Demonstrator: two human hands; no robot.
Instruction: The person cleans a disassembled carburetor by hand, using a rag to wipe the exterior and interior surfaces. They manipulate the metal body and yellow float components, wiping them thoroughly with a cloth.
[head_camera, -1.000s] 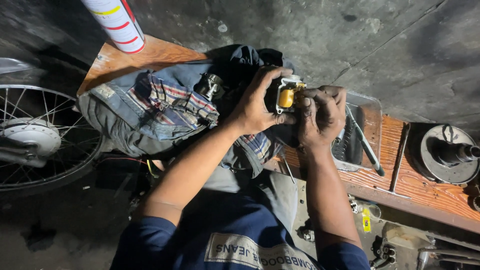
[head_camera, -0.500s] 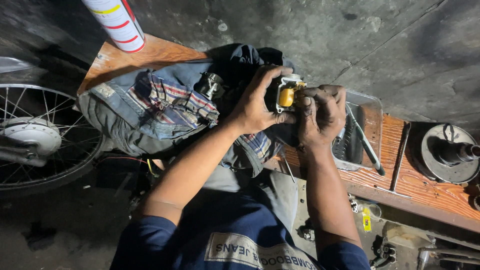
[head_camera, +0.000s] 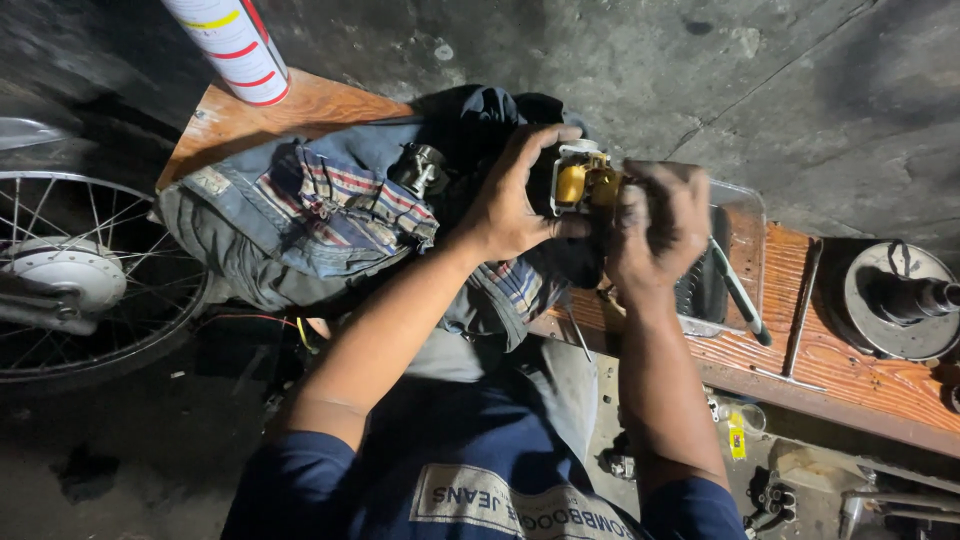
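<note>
Head camera is showing a left hand (head_camera: 510, 205) and a right hand (head_camera: 655, 230) both closing around a small brass-and-metal engine part (head_camera: 583, 180). They are holding it above a wooden bench (head_camera: 850, 350), beside crumpled denim clothing (head_camera: 300, 215).

Both hands are meeting above the wooden bench (head_camera: 850, 370): the left hand (head_camera: 510, 205) is gripping the small metal part (head_camera: 583, 182) from the left, while the right hand (head_camera: 655, 230) is closing on it from the right. A pile of denim clothing (head_camera: 300, 215) is lying on the bench to their left, with a spray can (head_camera: 232, 45) standing behind it and a spoked wheel (head_camera: 85, 280) sitting further left. A clear tray (head_camera: 735, 215) is resting right of the hands, and a round metal assembly (head_camera: 900, 300) is lying beyond that.
</note>
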